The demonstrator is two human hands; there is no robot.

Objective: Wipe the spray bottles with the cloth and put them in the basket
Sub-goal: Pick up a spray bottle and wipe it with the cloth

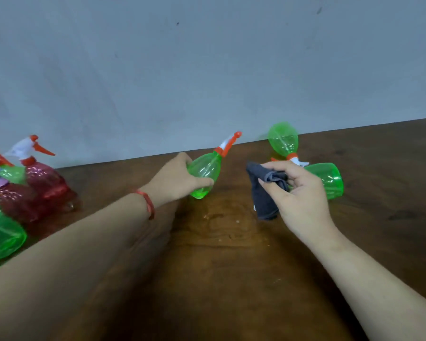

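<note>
Wall-edged tabletop (219, 279): bottle (204, 171), perhaps lifted, in left hand (175, 179); cloth (263, 200) in right hand (303, 193)

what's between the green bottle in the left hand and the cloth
Nothing: the head view shows only bare wooden table between the green bottle in the left hand and the grey cloth in the right hand.

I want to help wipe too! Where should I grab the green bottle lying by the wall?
Probably grip the green bottle where its body narrows near the orange collar, coming from above. It lies on its side, fat end toward the wall, trigger end crowded by another green bottle.
</note>
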